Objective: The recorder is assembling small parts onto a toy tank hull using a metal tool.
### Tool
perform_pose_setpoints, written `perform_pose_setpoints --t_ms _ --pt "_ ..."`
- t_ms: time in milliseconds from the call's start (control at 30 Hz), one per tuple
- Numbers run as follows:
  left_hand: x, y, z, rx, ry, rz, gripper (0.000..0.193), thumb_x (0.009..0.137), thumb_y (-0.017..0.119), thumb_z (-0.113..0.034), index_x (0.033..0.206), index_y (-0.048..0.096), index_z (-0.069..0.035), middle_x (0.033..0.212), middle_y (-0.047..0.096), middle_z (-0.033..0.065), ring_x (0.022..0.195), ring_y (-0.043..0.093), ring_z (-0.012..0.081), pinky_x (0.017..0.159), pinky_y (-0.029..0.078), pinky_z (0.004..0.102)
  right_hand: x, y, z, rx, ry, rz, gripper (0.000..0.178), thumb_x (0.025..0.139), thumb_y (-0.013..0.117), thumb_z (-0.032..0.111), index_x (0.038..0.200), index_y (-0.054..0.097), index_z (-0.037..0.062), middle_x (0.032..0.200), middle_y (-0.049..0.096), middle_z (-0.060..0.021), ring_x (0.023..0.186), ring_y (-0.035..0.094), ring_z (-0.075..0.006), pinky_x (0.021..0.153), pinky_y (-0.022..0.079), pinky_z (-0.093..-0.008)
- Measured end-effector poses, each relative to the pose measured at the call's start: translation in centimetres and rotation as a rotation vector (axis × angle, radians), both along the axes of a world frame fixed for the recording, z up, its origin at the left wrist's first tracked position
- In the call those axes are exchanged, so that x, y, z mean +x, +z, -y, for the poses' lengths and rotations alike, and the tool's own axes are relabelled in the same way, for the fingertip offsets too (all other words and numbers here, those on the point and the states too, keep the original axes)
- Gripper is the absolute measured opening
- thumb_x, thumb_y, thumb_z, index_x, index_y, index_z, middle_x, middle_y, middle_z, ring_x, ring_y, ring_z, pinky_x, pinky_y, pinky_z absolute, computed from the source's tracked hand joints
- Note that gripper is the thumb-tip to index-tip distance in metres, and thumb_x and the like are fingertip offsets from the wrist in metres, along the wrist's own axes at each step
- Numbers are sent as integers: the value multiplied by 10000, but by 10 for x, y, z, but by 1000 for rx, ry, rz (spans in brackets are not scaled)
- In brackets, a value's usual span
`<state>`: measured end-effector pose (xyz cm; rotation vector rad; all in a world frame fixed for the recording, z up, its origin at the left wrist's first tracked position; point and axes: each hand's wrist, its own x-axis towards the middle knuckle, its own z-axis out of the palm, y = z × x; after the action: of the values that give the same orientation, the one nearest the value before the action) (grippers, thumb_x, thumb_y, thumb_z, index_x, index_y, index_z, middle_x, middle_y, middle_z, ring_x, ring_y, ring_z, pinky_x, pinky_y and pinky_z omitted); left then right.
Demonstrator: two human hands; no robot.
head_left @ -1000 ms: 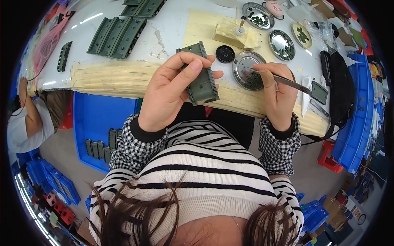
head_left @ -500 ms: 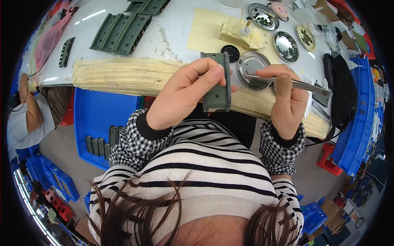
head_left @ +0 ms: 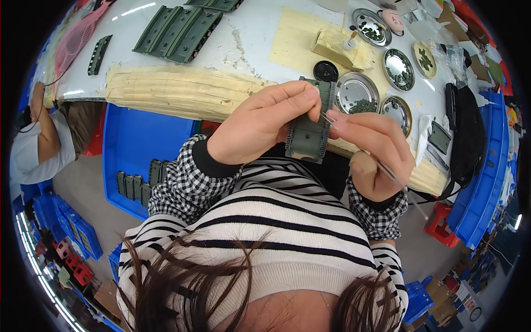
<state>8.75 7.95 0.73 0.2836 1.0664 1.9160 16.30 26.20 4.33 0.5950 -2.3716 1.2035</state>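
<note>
My left hand grips a dark green plastic model part by its upper end, thumb on top. The part is a flat, oblong piece with toothed long edges, held upright above the table's front edge. My right hand pinches a pair of metal tweezers. Their tips meet the part's right toothed edge, close to my left thumb. Whether the tips hold a small piece is too small to tell. Just beyond the right hand lies a round metal dish with tiny green pieces in it.
More metal dishes of small green parts stand at the back right, near a black lid and a yellow block. Green ribbed panels lie at the back left. A blue bin sits below the padded table edge. Another person's arm is far left.
My right hand has brought the tweezers from above the metal dish leftward to the model part's toothed edge. The left hand and the part have shifted slightly right and tilted.
</note>
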Motion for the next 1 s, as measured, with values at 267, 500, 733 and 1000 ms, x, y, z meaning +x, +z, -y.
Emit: perform_pose_setpoints --t_ms 267,500,733,1000 --pt "-1 3 3 4 -67 15 291 1021 400 -297 881 503 -63 842 470 -26 810 448 63 749 380 217 0 3 3 130 34 -47 287 888 595 222 1019 667 -22 1004 662 -175 836 661 -248 725 524 -302" --pt "0 2 3 5 -69 -28 286 1023 399 -289 913 517 -53 848 477 -26 814 450 60 758 373 210 0 4 3 138 36 -49 267 892 595 205 1010 669 -21 1001 666 -177 859 659 -260 745 523 -305" --pt "2 6 5 104 -24 48 283 1018 385 -254 1094 511 -12 1041 565 67 993 539 140 830 469 288 -7 -8 1 -87 -101 -37 300 972 474 200 926 669 -23 896 677 -142 795 636 -236 727 500 -309" --pt "-12 8 24 197 264 -31 671 967 487 -131 1483 63 -191 1405 357 224 1260 452 382 987 450 479 -33 -53 -5 -185 -351 99 147 919 556 78 926 684 6 797 645 -86 677 565 -176 631 436 -278"
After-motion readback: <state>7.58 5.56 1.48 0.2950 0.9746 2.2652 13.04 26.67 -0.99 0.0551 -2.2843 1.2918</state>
